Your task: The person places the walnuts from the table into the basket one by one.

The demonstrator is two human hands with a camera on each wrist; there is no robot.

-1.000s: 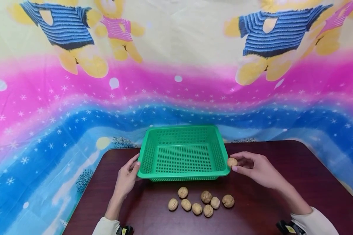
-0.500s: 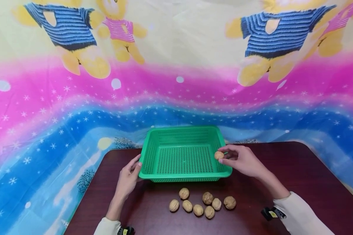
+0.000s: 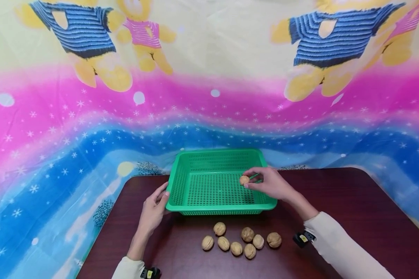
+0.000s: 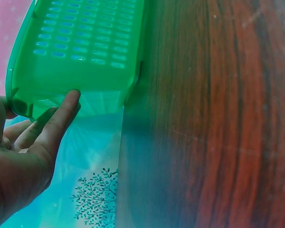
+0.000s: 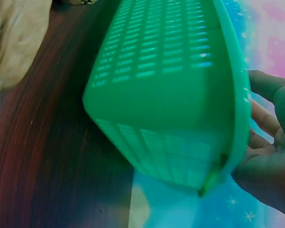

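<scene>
A green plastic basket [image 3: 223, 207] with slotted walls sits on the table. At its left side my left hand [image 3: 152, 211] grips the rim. In the left wrist view, that hand's fingers [image 4: 61, 116] lie against the outer wall, while the thumb is mostly hidden at the rim. My right hand [image 3: 274, 185] pinches a walnut [image 3: 244, 180] between thumb and fingertips, above the right part of the basket's inside. The right wrist view shows the right hand [image 5: 270, 142] past the basket's rim; the held walnut is hidden there.
Several walnuts [image 3: 236, 248] lie loose on the dark wooden table [image 3: 181, 259] in front of the basket. One walnut [image 5: 14, 42] looms close in the right wrist view. Behind the table hangs a printed cloth [image 3: 209, 112] with bears and snowflakes.
My right hand has carried the walnut leftward, from outside the basket's right rim to over its inside. The left hand keeps its grip on the rim.
</scene>
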